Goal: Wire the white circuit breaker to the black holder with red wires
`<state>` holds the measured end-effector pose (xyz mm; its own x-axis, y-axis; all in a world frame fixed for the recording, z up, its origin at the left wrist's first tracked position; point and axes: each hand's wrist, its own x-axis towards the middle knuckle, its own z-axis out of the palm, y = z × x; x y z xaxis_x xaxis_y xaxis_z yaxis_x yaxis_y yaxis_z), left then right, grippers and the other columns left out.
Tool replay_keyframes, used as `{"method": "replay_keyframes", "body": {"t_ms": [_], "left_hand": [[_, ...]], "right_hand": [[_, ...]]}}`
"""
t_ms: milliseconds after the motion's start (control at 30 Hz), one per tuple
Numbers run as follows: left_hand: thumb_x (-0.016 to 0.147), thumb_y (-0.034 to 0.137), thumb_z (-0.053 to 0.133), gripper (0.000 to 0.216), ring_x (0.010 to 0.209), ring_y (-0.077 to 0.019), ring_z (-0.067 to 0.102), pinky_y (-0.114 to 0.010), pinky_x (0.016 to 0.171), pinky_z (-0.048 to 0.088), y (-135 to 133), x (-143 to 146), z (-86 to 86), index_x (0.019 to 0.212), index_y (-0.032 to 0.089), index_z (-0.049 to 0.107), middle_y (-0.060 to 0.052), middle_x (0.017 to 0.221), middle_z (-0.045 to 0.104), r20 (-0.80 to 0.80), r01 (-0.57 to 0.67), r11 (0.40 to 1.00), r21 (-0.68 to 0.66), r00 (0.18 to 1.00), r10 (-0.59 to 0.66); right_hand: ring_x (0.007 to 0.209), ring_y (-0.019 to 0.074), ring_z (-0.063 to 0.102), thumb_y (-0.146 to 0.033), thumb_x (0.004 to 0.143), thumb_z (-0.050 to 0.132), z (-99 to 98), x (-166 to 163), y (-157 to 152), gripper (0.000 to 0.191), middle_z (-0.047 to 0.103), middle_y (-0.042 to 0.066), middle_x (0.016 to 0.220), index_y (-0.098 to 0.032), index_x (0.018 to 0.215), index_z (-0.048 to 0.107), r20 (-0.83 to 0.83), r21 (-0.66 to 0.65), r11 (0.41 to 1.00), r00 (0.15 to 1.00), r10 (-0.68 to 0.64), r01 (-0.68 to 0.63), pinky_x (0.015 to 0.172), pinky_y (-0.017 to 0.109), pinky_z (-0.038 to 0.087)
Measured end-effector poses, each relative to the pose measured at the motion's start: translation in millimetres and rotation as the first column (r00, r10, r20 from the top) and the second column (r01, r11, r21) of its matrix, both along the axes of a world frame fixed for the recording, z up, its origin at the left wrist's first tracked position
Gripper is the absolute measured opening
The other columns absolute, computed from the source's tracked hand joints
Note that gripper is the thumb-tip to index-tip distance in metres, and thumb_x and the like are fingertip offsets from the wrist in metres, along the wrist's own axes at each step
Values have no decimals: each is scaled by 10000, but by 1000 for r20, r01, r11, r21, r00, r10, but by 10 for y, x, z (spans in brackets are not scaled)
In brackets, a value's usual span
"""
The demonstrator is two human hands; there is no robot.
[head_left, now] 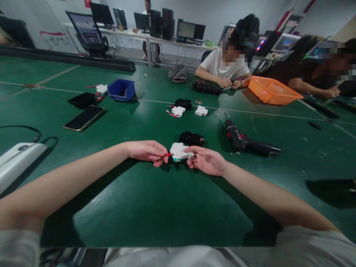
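Over the green table [155, 200] my two hands meet on a small white plastic part [179, 151] with a green patch. My right hand [205, 160] grips the part from the right, fingers curled round it. My left hand [147, 151] pinches a short red wire [167, 154] that sticks out of the part's left side. Just behind the part lies a black block [190, 138]. A black electric screwdriver [244, 140] lies to the right of my hands.
Farther back lie two more white parts [178, 111] [201, 111], a black part [183, 103], a blue bin [121, 89], a phone [83, 118] and a white device [16, 161] at the left. Two people sit across the table by an orange basket [271, 91].
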<state>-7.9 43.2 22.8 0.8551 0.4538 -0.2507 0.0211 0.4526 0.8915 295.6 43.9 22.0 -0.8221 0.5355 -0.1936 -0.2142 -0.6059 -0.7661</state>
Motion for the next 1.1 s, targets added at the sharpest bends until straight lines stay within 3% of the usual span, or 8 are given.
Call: {"method": "replay_keyframes", "body": {"t_ms": [133,300,433,1100], "left_hand": [[905,370,684,287,717,-196,680,-256,706,545,3,-4,14,980,100,746,52,431,382,-13,14,1000,11,1000,-14],[888,297,666,350,674,-205,688,-280,704,560,7,-37,-13,1173,96,695,69,392,395,14,2,1000,-31,1000,-1],[875,257,644,381,651,-206,682,-307,729,566,7,-49,-27,1222,102,671,77,379,400,12,-18,999,-50,1000,19],[900,228,634,300,679,-201,707,-271,699,553,8,-44,-33,1179,117,644,85,397,413,29,-35,995,-89,999,38]], "right_hand": [[884,175,684,-307,837,660,-14,11,23,432,730,88,1018,-128,1229,684,-17,-56,998,1000,-10,9,809,282,541],[847,174,673,-298,832,645,-10,14,22,392,729,79,964,-139,1185,705,-20,-74,997,1000,-22,21,794,292,538],[816,178,665,-295,838,639,-2,18,10,342,725,72,965,-148,1134,725,-15,-49,999,1000,-19,18,783,304,533],[847,175,648,-269,842,629,-4,0,7,339,709,82,1003,-139,1147,703,-9,-39,999,999,-37,37,778,301,525]]}}
